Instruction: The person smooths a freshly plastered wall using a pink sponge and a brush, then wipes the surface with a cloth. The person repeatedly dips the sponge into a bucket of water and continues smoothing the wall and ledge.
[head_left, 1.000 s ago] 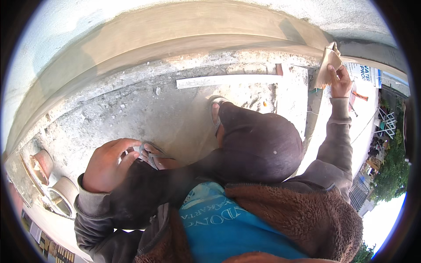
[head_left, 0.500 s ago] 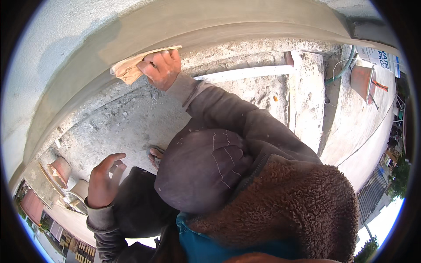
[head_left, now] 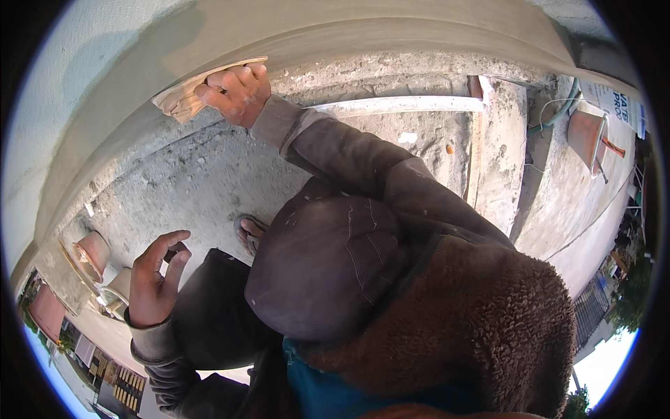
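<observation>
My right hand (head_left: pixel 239 94) grips a tan wooden float (head_left: pixel 183 96) and holds its face against the smooth grey plastered wall band (head_left: pixel 279 31). The fingers wrap over the float's back, and its handle is mostly hidden by them. Over my bent left knee, my left hand (head_left: pixel 155 283) hangs with the thumb apart from the loosely curved fingers. Nothing shows in it.
Rough, dusty concrete floor (head_left: pixel 181 188) lies below the wall, with a white straight strip (head_left: pixel 398 105) along it. One bucket (head_left: pixel 585 136) with tool handles stands at right. Another bucket (head_left: pixel 93 253) is at left, near my sandalled foot (head_left: pixel 250 232).
My right hand and the float have slid left and slightly up in the picture along the wall. My left hand has shifted slightly left and up. The view itself has moved a little.
</observation>
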The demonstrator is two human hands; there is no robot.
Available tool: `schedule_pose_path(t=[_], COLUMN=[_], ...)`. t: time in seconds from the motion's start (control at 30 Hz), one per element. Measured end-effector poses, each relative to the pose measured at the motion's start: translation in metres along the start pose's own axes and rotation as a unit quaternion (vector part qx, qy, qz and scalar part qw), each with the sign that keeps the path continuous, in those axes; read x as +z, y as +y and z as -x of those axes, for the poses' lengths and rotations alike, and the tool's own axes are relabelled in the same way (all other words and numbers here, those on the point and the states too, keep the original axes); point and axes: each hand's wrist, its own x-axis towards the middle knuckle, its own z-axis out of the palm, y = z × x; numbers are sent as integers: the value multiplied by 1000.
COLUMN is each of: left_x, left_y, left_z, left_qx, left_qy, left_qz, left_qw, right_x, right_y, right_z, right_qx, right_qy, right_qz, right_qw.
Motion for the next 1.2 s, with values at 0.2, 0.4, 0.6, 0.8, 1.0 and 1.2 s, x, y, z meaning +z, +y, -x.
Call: schedule_pose_path(t=[0.2,0.4,0.6,0.8,1.0,1.2], left_x=[-13,-3,-18,-20,-18,-18], left_y=[-40,-11,-58,-36,-17,-56], left_z=[30,-10,2,-26,-63,-65], left_qx=[-80,25,-54,-19,0,-41], left_qy=[9,-2,5,-17,0,21], left_qz=[2,14,24,7,-27,-23], left_qw=[997,1000,998,1000,1000,999], right_x=[-127,-72,-154,-221,-134,-319], right_y=[164,136,220,241,153,383], right_z=[-11,12,-12,-70,-22,-68], right_qx=[483,244,371,537,500,525], right_qy=[311,251,276,413,279,497], right_qz=[-141,56,-84,-118,-206,-141], right_qw=[806,935,883,726,794,676])
